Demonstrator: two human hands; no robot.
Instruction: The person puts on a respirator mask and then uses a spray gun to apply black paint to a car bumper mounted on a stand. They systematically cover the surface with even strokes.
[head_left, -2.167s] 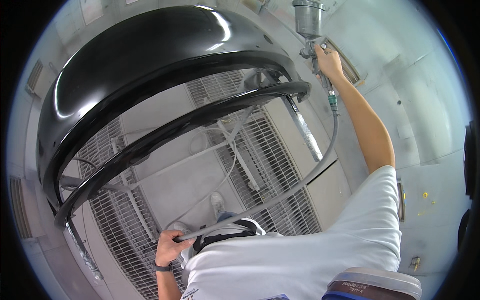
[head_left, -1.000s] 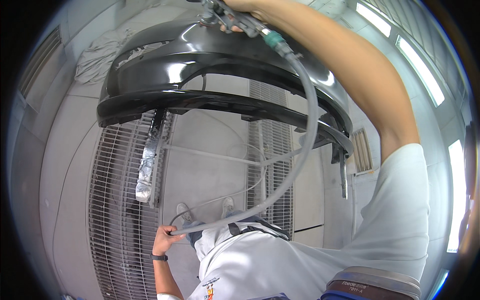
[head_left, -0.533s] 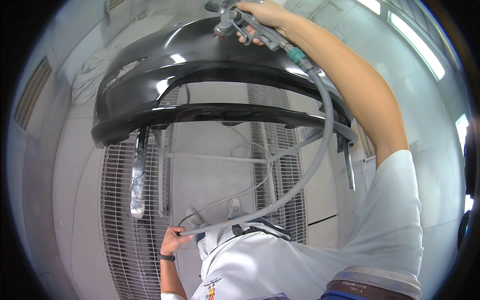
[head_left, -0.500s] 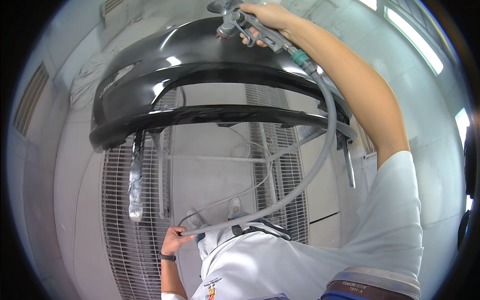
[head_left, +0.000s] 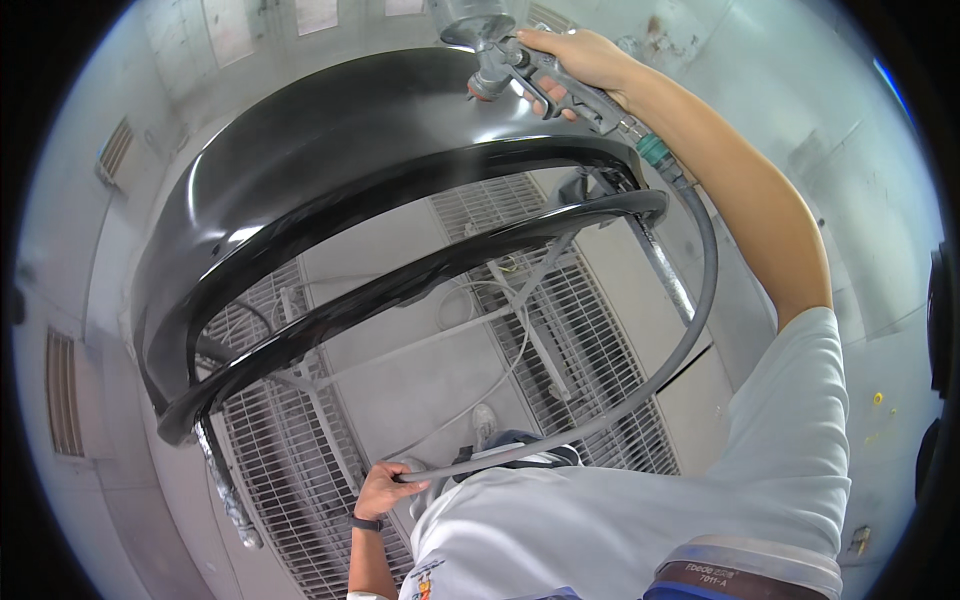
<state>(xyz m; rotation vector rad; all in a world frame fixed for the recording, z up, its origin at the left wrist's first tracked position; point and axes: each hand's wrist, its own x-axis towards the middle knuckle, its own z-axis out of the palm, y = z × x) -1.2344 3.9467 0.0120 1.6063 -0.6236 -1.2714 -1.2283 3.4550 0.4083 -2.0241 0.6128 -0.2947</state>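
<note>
My right hand (head_left: 580,72) is wrapped round the handle of a grey spray gun (head_left: 530,75), its cup at the top edge of the view. The gun's nozzle points at the upper face of a glossy black car bumper (head_left: 330,135), apart from it; a faint haze hangs below the nozzle. From a green coupling (head_left: 653,150) under the grip, a grey air hose (head_left: 690,330) curves down to my waist. There my left hand (head_left: 383,490) grips the hose between thumb and fingers.
The bumper rests on a stand with wrapped arms (head_left: 228,490). Beneath it lie floor grates (head_left: 610,340) and a thin looped line (head_left: 520,350). Pale booth walls (head_left: 90,210) surround the bumper. A respirator part (head_left: 745,570) fills the lower right corner.
The bumper now appears tilted, its left end lower in view. The spray gun and my right hand have shifted right and slightly down in view. My left hand keeps hold of the hose.
</note>
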